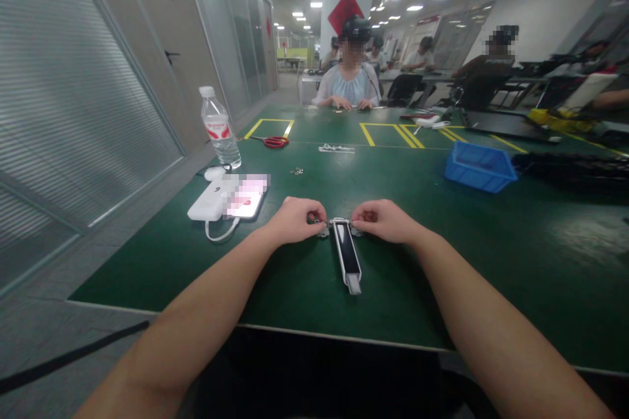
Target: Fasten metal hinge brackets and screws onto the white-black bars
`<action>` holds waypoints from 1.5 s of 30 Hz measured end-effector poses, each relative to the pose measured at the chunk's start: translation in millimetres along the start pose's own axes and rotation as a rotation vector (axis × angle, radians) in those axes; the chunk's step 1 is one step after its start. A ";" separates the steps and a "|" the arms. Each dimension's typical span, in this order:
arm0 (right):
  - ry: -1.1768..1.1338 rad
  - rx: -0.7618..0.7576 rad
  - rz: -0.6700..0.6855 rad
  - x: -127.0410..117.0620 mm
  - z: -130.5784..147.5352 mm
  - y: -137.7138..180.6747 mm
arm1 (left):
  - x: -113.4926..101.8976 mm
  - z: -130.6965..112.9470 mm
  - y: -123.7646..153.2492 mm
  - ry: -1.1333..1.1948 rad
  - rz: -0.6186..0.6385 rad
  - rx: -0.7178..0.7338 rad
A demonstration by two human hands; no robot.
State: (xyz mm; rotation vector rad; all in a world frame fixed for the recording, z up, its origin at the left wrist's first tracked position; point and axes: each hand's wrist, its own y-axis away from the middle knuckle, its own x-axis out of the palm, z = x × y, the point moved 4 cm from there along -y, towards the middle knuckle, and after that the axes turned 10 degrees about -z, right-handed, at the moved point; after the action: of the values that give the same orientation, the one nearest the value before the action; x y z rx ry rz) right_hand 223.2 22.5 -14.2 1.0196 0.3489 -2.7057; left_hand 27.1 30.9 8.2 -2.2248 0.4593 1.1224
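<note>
A long narrow metal part with a black face [346, 254] lies on the green table [481, 262], pointing toward me. My left hand [295, 219] is closed in a pinch on a small metal piece at the far left end of the part. My right hand [383, 218] is closed in a pinch on the matching small piece at the far right end. Both hands rest on the table with knuckles up, close together, and the fingertips are partly hidden.
A white power bank with a cable and a phone [227, 199] lie at the left, a water bottle [219, 127] behind them. Red scissors [275, 141], small loose metal parts [336, 148] and a blue bin [479, 166] sit farther off. A person [350, 82] sits across the table.
</note>
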 end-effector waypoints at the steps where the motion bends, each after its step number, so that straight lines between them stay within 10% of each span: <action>1: 0.000 0.000 -0.002 0.0 -0.1 0.0 | 0.1 0.2 -0.1 0.008 -0.002 0.000; 45: -0.007 -0.009 -0.004 0.9 -1.0 0.2 | 1.1 2.1 0.0 -0.016 0.040 -0.054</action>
State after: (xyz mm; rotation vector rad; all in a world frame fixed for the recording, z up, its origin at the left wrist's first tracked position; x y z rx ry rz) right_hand 223.2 22.5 -15.5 1.0073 0.3613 -2.7085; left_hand 26.4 32.2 6.2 -2.2602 0.4735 1.1858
